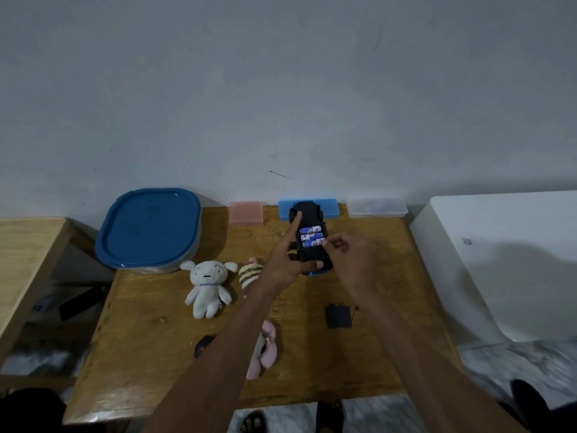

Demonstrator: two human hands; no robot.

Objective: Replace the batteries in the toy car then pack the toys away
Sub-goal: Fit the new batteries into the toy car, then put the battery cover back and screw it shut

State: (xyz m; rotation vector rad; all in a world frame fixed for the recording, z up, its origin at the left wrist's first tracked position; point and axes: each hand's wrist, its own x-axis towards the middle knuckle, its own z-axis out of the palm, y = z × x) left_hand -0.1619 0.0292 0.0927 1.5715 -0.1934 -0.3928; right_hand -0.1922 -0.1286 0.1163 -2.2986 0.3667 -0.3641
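Hands (315, 254) — seemingly cradling upturned toy car (309, 239)

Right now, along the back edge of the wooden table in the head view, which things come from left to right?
Container with blue lid → pink box → blue box → clear box.

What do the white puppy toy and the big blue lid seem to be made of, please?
The white puppy toy looks like soft matte plush fabric, with limp, rounded limbs. The blue lid looks like smooth, slightly glossy plastic, with a moulded rim catching light.
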